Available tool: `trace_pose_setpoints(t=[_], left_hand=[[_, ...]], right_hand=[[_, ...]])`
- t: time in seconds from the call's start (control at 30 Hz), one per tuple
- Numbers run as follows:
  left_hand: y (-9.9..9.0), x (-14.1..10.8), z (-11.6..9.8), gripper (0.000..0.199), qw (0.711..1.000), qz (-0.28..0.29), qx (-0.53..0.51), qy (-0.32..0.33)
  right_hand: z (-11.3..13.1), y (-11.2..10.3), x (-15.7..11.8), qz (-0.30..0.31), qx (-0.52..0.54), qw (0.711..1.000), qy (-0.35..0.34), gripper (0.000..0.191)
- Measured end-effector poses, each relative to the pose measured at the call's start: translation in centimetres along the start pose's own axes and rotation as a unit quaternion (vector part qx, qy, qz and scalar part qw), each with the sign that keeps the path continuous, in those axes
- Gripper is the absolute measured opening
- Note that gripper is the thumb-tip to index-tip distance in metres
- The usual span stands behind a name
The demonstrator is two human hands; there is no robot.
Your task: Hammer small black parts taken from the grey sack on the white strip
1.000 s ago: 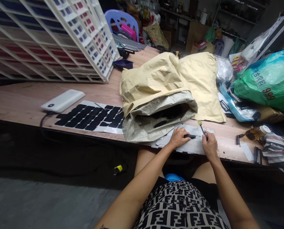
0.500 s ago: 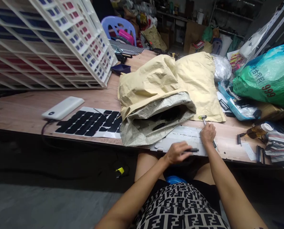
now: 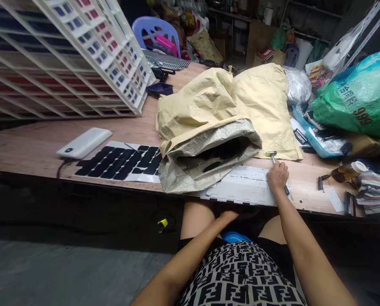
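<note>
My right hand (image 3: 277,176) is closed round the handle of a small hammer (image 3: 272,155), whose head rests near the yellow sack's lower edge. Under and beside that hand lies a pale grey board (image 3: 241,187) at the table's front edge. My left hand (image 3: 230,216) is below the table edge, above my lap; its fingers are hidden under the table, so what it holds cannot be seen. An open sack (image 3: 209,165) with a grey lining lies left of the board, dark pieces (image 3: 212,165) inside its mouth.
A white power bank (image 3: 84,142) and a sheet of black pads (image 3: 119,163) lie on the left. A white basket (image 3: 113,63) stands behind them. On the right are a green bag (image 3: 357,97), a blue tray (image 3: 324,144), a brown bottle (image 3: 344,172) and striped cloth (image 3: 376,191).
My left hand has moved down and left from over the board to below the table edge, and the black piece it held is out of sight. My right hand stays on the hammer.
</note>
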State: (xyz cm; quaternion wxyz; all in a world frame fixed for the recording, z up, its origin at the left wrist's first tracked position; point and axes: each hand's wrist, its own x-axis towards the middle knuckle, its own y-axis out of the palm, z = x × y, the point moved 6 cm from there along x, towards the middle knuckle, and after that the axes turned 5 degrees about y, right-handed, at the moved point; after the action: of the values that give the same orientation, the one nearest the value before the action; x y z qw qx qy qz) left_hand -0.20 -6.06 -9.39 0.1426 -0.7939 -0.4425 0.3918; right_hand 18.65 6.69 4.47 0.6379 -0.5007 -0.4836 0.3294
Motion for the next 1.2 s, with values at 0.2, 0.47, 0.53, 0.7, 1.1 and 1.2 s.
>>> trace_pose_setpoints(t=[0.2, 0.47, 0.53, 0.7, 1.1, 1.2], left_hand=[[-3.6, -6.1, -5.5, 0.028, 0.929, -0.141, 0.04, 0.339], [-22.0, -2.2, 0.4, 0.024, 0.907, -0.412, 0.082, 0.017], [-22.7, -0.6, 1.6, 0.026, 0.936, -0.339, 0.089, -0.027], [-22.0, -2.1, 0.1, 0.027, 0.917, -0.375, 0.133, 0.018], [-10.8, 0.7, -8.2, 0.022, 0.895, -0.273, 0.129, 0.329], [-11.0, 1.2, -7.4, 0.032, 0.892, -0.275, 0.076, 0.351]], right_hand=[[0.0, 0.5, 0.1, 0.0, -0.002, 1.0, -0.004, 0.032], [-0.1, 0.6, 0.1, -0.011, -0.006, 1.0, -0.004, 0.031], [-0.1, 0.6, 0.1, -0.013, -0.005, 1.0, -0.005, 0.032], [-0.1, 0.6, -0.2, -0.009, -0.005, 1.0, -0.003, 0.034], [0.0, 0.3, -0.5, 0.003, 0.015, 1.0, -0.002, 0.037], [0.0, 0.2, -0.5, 0.0, 0.017, 1.0, 0.001, 0.038]])
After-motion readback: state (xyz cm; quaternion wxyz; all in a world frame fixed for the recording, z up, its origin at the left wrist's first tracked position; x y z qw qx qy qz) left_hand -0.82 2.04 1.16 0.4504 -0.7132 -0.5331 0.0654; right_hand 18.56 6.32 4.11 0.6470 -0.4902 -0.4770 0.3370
